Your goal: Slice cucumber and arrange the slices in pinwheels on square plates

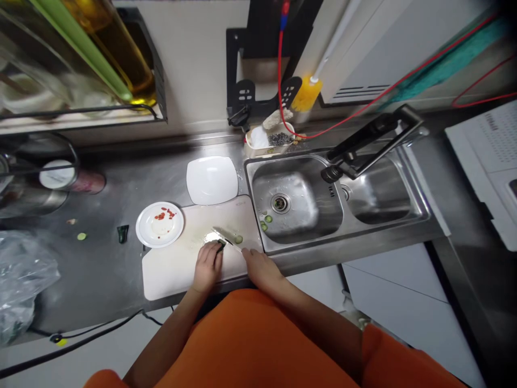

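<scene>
My right hand (258, 264) is wrapped round the handle of a kitchen knife (222, 234), whose blade points up and left over the white cutting board (169, 275). My left hand (209, 264) presses a dark green cucumber piece (221, 246) against the board, mostly hidden under the fingers. The blade lies right beside that piece. A pale green cucumber slice (239, 239) rests on the board just right of the blade. On the board's left edge sits a round white plate (145, 229) with small red bits on it.
A white square dish (212, 180) stands behind the board. To the right is a steel sink (299, 215) holding several green slices (265, 222), with a black faucet (355, 145) above. On the left counter lie a dark green end piece (123, 233), a small slice (82, 236) and a plastic bag (24, 275).
</scene>
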`<state>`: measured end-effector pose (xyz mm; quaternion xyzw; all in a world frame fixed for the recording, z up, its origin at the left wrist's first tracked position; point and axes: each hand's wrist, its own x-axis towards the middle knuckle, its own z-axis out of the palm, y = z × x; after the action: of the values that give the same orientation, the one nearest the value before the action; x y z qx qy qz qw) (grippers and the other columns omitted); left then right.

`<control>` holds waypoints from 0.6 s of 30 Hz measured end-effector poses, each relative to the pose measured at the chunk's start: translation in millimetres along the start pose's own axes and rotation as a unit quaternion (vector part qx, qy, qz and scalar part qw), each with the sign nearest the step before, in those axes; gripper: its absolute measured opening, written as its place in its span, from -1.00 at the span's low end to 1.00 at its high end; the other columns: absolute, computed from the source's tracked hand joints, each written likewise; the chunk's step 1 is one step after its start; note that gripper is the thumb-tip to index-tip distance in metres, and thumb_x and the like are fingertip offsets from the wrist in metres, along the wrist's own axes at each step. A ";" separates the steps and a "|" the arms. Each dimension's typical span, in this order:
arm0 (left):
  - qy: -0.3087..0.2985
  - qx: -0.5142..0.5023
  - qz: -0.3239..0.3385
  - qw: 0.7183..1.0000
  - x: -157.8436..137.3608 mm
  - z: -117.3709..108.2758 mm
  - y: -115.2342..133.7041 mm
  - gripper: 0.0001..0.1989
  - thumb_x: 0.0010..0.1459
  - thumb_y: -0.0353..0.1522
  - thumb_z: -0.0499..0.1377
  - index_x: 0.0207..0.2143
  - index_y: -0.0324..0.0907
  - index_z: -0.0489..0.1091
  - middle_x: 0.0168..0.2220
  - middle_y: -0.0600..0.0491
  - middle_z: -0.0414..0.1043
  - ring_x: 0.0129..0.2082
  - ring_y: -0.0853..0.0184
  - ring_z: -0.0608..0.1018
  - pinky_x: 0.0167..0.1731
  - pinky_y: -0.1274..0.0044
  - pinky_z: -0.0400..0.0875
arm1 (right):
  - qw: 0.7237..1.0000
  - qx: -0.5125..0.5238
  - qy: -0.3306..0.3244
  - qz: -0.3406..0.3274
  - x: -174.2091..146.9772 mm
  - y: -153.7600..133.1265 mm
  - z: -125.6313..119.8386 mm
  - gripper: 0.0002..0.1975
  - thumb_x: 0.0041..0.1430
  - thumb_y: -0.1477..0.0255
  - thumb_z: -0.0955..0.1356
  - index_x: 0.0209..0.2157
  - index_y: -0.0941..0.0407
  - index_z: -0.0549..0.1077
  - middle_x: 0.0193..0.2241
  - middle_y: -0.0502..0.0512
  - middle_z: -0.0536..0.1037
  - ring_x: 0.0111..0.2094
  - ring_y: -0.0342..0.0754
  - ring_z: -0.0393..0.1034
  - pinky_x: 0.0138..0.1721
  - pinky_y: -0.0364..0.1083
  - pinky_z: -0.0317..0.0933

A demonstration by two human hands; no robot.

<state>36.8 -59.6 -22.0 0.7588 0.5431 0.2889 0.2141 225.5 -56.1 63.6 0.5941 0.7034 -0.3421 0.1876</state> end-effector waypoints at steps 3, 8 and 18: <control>-0.005 0.002 -0.002 1.000 0.4 -0.4 0.2 -0.77 0.22 -0.42 0.05 -0.08 -0.19 0.36 -0.13 -0.08 0.45 -0.06 0.23 0.45 0.02 0.30 0.35 | 1.000 -0.013 -0.005 -0.009 -7.2 -3.9 -3.6 -0.63 0.20 0.65 0.10 -0.01 0.12 0.28 -0.21 0.18 0.48 -0.22 0.03 0.43 -0.30 -0.10 0.24; -0.011 0.007 -0.007 1.000 0.7 -1.0 1.1 -0.80 0.23 -0.41 0.03 -0.12 -0.20 0.37 -0.16 -0.08 0.45 -0.09 0.23 0.45 0.00 0.30 0.35 | 0.999 -0.017 -0.032 -0.008 -17.7 -7.3 -11.4 -0.64 0.21 0.64 0.10 -0.01 0.12 0.28 -0.20 0.19 0.48 -0.21 0.02 0.43 -0.31 -0.12 0.24; -0.005 0.003 -0.002 1.000 0.1 0.0 -0.1 -0.79 0.22 -0.40 0.03 -0.12 -0.19 0.37 -0.17 -0.08 0.46 -0.08 0.22 0.46 0.00 0.28 0.35 | 0.999 -0.015 -0.039 0.001 -24.6 -10.3 -20.0 -0.65 0.26 0.62 0.07 -0.03 0.13 0.30 -0.20 0.24 0.48 -0.22 0.04 0.44 -0.34 -0.11 0.24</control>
<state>36.8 -59.5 -22.0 0.7599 0.5443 0.2827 0.2153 223.9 -60.0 96.7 0.5779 0.7004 -0.3539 0.2241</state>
